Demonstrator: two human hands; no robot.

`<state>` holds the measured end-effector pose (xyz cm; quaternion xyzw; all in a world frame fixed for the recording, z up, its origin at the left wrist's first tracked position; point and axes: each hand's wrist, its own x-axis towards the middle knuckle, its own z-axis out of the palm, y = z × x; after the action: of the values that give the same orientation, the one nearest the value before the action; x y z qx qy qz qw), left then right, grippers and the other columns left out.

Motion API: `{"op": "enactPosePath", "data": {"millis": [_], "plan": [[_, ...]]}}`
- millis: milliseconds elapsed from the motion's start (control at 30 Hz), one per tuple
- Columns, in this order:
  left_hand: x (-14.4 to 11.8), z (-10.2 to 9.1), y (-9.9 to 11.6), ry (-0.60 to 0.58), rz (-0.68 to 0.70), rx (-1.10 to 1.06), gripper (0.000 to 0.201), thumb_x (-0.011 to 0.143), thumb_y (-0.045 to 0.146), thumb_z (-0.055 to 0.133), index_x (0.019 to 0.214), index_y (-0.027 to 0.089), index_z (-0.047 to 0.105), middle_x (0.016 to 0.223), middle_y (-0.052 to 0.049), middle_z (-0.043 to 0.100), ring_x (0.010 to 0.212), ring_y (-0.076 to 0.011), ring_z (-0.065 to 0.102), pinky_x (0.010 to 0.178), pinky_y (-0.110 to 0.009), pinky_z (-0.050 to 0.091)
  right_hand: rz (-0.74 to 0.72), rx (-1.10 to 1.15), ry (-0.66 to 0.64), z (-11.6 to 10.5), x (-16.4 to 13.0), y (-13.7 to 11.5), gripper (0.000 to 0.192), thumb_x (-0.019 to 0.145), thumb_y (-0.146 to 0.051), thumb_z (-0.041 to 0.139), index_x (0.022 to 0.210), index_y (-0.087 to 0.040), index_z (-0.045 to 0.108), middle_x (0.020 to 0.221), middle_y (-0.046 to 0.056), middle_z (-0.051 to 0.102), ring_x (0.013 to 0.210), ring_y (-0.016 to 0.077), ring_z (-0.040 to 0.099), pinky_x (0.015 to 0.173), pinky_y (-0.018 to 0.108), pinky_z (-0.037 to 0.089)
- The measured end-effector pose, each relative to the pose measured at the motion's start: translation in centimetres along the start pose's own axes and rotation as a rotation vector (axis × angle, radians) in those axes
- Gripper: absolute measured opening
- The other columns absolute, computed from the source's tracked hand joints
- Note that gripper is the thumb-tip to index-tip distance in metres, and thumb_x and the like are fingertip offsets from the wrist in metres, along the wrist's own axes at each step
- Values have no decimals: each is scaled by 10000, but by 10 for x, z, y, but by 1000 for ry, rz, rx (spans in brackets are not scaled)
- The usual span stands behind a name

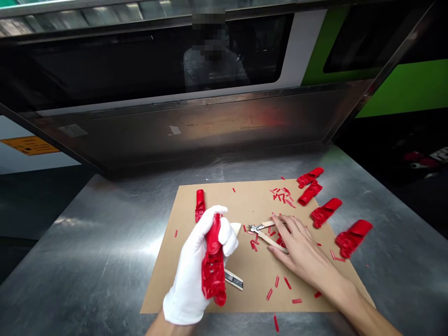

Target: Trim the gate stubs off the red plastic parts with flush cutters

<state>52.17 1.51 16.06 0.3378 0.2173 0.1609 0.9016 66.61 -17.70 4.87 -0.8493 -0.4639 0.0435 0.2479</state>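
My left hand (196, 266), in a white glove, is closed around a red moulded plastic part (213, 270) held upright over the cardboard. Bare, my right hand (301, 247) has its thumb and fingers on the pale handles of a pair of side cutters (258, 229), whose jaws point left and whose handles are spread. Beneath my left hand lies a pale-handled utility knife (234, 279), mostly covered by the hand. Small red plastic offcuts (255, 245) are scattered around the cutters; some are partly hidden by my right hand.
A cardboard sheet (189, 298) covers part of the metal table (105, 252). One red part (199, 205) lies at its left; several more (326, 212) line its right edge. A pile of red offcuts (282, 196) is near the back. A metal panel (210, 126) rises behind.
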Motion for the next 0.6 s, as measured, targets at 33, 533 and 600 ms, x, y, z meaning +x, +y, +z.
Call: {"op": "enactPosePath", "data": {"millis": [33,533,600], "plan": [[1,1,0,23,10,37,209,1013,381,485,990,226,624,681,26,410,613,-126,373,810,-341,404,-11,-14,12,-3,1,-1,529,940,-340,554,1437,-185,459,1320,172,520,1284,378,465,1028,575,464],[14,18,-10,140,-20,373,239,1003,477,483,1022,259,579,727,24,452,708,-149,427,672,-289,397,-434,-311,-23,-94,19,-63,527,912,-572,663,1282,-219,536,979,78,550,806,241,535,529,322,429],[15,20,-11,126,-16,399,244,1005,483,477,1029,261,575,730,22,478,691,-144,416,629,-276,383,-461,-326,-35,-96,21,-64,497,925,-557,637,1280,-219,549,988,82,552,819,241,531,524,315,423]]}}
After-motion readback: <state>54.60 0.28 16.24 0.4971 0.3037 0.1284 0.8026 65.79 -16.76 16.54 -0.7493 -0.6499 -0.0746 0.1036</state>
